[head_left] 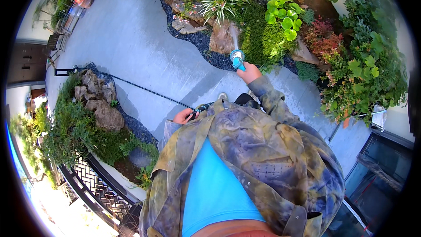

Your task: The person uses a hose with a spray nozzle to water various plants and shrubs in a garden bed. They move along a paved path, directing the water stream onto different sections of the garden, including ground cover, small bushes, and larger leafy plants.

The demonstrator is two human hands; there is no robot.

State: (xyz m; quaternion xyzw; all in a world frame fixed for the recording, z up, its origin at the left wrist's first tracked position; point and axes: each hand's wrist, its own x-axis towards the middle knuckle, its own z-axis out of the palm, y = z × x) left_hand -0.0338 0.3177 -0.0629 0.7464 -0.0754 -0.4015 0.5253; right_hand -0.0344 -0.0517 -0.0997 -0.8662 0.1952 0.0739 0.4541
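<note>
My right hand (249, 73) is closed around the handle of a light blue hose spray nozzle (237, 59), held out in front of me. A thin stream of water (235, 40) leaves its round head toward the rock and greenery beyond. By my waist, my left hand (182, 116) is closed on a dark striped garden hose (151, 91). From that hand the hose stretches away to the left, close to the ground. Loops of it gather beside my jacket, which partly hides them.
A planted bed with a large brown rock (222, 37), bright round leaves (287, 16) and a dark gravel edge (193, 44) lies ahead. Grey paving (127, 30) has damp patches. Another bed with jagged rocks (105, 112) is at left, near a black stand (64, 72).
</note>
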